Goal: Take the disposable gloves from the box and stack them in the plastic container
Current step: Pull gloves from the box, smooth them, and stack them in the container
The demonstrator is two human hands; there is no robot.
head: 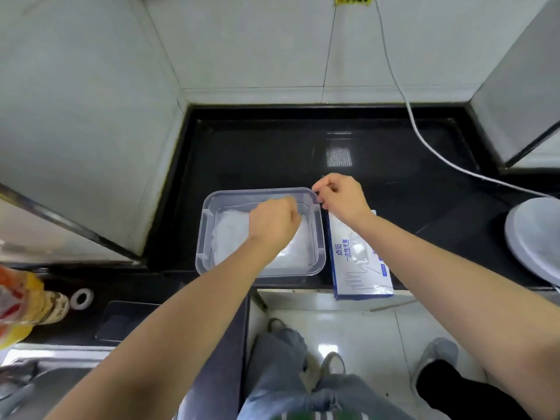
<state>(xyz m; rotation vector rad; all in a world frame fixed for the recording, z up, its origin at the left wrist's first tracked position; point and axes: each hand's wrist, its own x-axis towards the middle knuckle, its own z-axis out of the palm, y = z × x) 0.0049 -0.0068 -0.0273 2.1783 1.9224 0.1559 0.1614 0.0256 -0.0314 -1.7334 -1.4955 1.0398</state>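
At the near left a steel sink (45, 383) sat below the counter (272, 153). The glove box (357, 262) lay at the counter's front edge, its near end poking out a little over it and its long side running from front to back. Touching or just beside its left side stood the clear container (272, 272), close to the front edge and a little left of the middle. A flat white stack of gloves (230, 237) already lay in its bottom.

The left hand (274, 224) hovered over the middle of the container, knuckles up, its fingers curled in as for a pinch. The right hand (339, 195) hung over the container's far right corner, with its wrist above the far end of the box and thumb and forefinger drawn together. The gloves were thin and clear, so whether either hand actually held one could not be told.

As I judged it, the coming move turned on this: the stack lay straight under the left hand, while the box lay just behind and below the right hand. The right hand was therefore the nearer one for the next draw.

Beyond the hands ran bare dark counter, then a white cable (424, 140) trailing across the far right corner.
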